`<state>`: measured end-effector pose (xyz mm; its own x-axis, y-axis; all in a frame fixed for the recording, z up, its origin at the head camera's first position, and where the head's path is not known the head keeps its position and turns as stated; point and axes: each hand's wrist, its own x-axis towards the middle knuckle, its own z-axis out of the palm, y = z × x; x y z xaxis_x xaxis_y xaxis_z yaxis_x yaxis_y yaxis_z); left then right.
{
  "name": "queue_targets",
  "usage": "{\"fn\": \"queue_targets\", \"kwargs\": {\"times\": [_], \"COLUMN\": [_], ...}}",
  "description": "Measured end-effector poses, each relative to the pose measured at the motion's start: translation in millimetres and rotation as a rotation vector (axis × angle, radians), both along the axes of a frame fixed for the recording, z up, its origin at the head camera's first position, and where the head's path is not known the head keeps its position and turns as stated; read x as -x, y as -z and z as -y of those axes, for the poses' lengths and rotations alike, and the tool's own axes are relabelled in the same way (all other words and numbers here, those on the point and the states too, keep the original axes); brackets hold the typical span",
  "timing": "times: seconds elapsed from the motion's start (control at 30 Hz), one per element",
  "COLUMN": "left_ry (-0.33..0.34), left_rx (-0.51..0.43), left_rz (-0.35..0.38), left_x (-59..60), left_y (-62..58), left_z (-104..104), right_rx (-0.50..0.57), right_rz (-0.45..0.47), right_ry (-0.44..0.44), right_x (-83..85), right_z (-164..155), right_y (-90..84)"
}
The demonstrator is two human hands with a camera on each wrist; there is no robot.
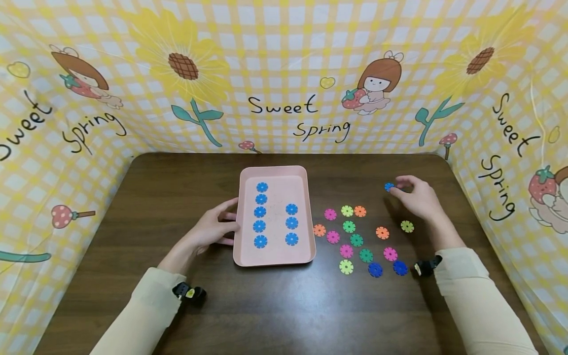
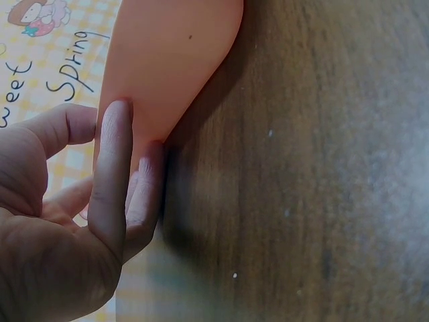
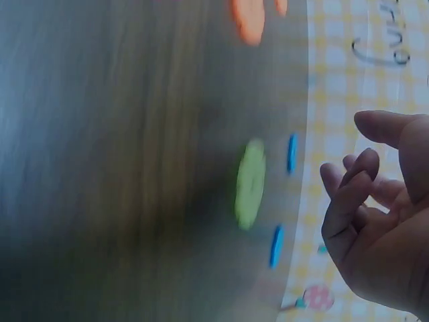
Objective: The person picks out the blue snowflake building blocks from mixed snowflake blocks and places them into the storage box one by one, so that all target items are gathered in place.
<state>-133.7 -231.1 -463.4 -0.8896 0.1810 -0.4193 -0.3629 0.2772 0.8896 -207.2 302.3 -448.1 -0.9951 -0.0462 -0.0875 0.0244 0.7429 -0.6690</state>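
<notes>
Reading "Sweet Spring" in black script on the yellow checked cloth (image 1: 284, 64), printed dead ahead at 12 o'clock and again on the side panels at 9 and 3, among sunflowers and a cartoon figure hugging a strawberry. Part of the same script seen in the left wrist view too. No other writing or brand legible. Left hand (image 1: 217, 228) lying at 9 o'clock of the pink tray (image 1: 275, 259), fingers nearly straight and loose, fingertips (image 2: 117, 127) touching the tray's left wall, gripping nothing. Right hand (image 1: 414, 197) out at about 2 o'clock on the table (image 1: 177, 197), wrist bent, fingers curled, thumb and forefinger pinching a blue disc (image 1: 389, 187) at its 10 o'clock side; from the head view, cannot tell whether lifted or down on the wood. Right wrist view blurred: curled fingers, a green disc and blue ones edge-on, nothing more sure. Inside the tray, eight blue discs (image 1: 261, 213) in two columns, five on the left and three on the right. Between tray and right hand, loose discs (image 1: 355, 231) scattered flat: pink, orange, lime, green, and two dark blue ones at the 6 o'clock edge of the group. Beige sleeves (image 1: 470, 291) on both forearms, a small black camera at each wrist.
</notes>
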Motion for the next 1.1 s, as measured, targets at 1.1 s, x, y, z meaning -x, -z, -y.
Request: {"fn": "queue_targets", "kwargs": {"times": [1.1], "left_ry": [0.015], "left_rx": [-0.005], "left_rz": [0.007], "left_x": [-0.5], "left_y": [-1.3], "left_z": [3.1], "right_rx": [-0.17], "right_rz": [0.165], "right_ry": [0.12], "right_x": [-0.7], "right_z": [-50.0], "right_y": [15.9]}}
